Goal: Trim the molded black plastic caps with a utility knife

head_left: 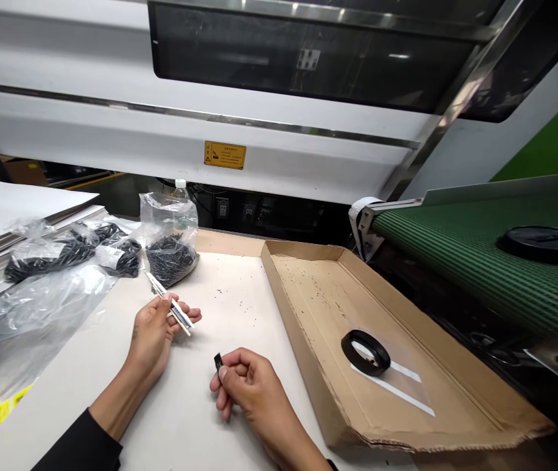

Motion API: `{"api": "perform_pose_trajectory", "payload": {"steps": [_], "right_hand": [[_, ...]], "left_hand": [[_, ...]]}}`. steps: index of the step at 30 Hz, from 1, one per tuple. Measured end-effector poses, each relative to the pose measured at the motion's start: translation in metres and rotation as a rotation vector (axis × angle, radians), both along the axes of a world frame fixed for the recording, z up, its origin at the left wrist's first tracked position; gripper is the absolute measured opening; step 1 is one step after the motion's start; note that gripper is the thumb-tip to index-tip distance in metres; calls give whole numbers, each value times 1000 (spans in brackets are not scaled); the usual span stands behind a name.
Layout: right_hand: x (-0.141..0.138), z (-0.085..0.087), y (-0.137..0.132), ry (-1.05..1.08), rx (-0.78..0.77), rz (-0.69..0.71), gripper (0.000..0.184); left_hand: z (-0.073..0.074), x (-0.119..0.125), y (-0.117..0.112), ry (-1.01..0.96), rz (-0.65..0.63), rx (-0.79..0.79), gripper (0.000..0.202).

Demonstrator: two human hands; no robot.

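Observation:
My left hand (158, 327) is closed around a narrow white strip-like object (176, 310), pinned under the thumb. It looks split lengthwise, with something dark between its edges; its exact kind I cannot make out. Lower and to the right, my right hand (254, 392) pinches a small flat black piece (218, 361) between thumb and fingers, above the pale tabletop (195, 386). Just beyond the left hand stands a clear plastic bag (171, 252) full of small black parts. The two hands are apart.
On the right, a shallow cardboard tray (303, 347) holds a black ring (366, 353) and scattered dark bits. Past it runs a green conveyor belt (455, 235) carrying a round black part (543, 242). Bags of black parts (63, 252) lie left. A white machine housing (283, 157) overhangs the back.

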State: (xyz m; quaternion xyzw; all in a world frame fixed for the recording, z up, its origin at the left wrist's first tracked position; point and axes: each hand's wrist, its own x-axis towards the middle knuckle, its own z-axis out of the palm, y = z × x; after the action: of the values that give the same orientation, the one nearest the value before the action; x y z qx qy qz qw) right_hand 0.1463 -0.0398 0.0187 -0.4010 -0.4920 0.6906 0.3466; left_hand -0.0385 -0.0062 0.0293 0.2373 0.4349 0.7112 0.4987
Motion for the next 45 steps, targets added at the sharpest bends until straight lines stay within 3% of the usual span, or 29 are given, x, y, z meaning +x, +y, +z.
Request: {"api": "perform_pose_trajectory", "payload": {"steps": [7,15,25,38,45], "right_hand": [[-2,-5,7,27,73,-46,45],[0,-4,8,60,112,-8,38],[0,-9,11,67,127,-13,38],[-5,-6,6,55,147,-132,40],[-5,-5,6,78,141,-101,41]], "left_hand": [[-6,24,-4,-85,-157,-47,19],[-3,32,-11,-56,-286,4,24],[-3,37,-13,29,-294,24,25],[-5,39,-13,48,-251,38,30],[-3,39,-12,25,-231,29,30]]}}
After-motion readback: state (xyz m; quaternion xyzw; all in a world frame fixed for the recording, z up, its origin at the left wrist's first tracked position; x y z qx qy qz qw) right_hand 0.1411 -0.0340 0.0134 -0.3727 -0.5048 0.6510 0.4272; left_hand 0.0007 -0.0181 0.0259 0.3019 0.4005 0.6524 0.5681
